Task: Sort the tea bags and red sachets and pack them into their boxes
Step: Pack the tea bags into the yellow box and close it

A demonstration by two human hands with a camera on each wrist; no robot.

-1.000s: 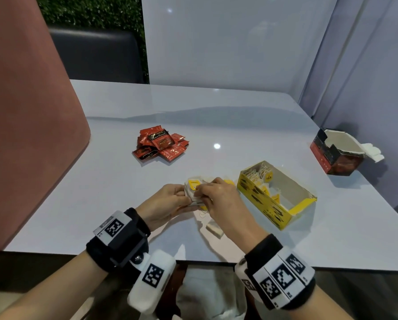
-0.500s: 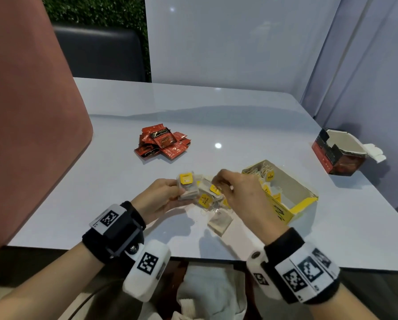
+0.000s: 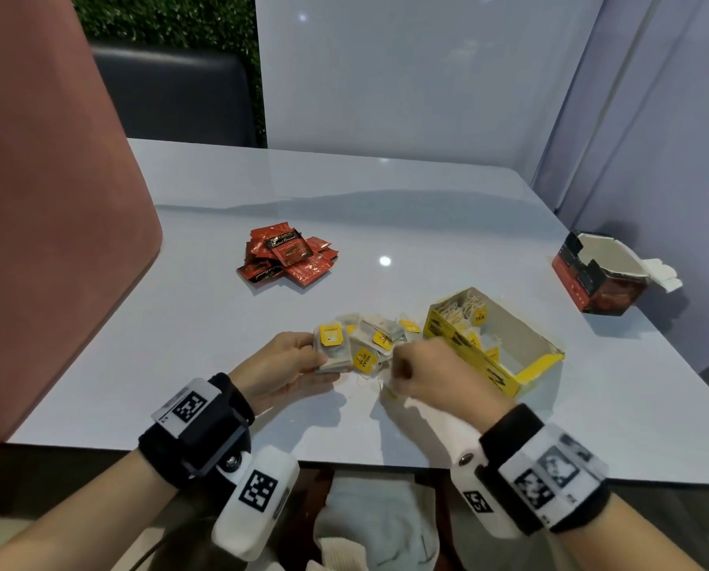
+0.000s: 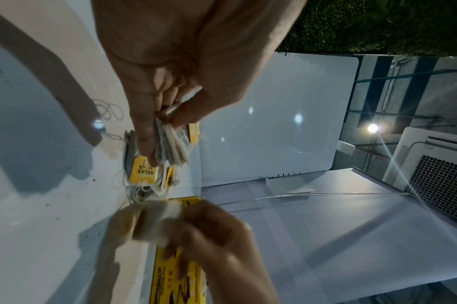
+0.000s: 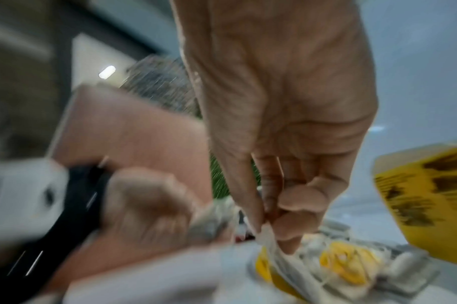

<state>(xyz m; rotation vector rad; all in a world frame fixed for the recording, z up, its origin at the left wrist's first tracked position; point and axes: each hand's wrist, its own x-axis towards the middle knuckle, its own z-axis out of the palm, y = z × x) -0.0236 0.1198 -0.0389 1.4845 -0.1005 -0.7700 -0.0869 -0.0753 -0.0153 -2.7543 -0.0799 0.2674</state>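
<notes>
My left hand (image 3: 299, 360) grips a stack of tea bags (image 3: 332, 350) with yellow tags, thumb on one side and fingers on the other (image 4: 170, 144). My right hand (image 3: 410, 370) sits just right of it, fingers curled and pinching one tea bag (image 5: 267, 236) at the pile's near edge. More loose tea bags (image 3: 385, 333) lie between the hands and the open yellow box (image 3: 496, 370), which holds several tea bags. The red sachets (image 3: 289, 255) lie in a heap farther back on the table. The red box (image 3: 599, 278) stands open at the far right.
The white table (image 3: 385, 208) ends in a front edge just under my wrists. A pink padded seat back (image 3: 56, 199) rises on the left. Grey partition walls (image 3: 653, 138) close the back and right side.
My right hand swung right toward the yellow box, then came back to the pile and now pinches a tea bag. The left hand lifted its stack slightly; a dangling tea bag is no longer seen.
</notes>
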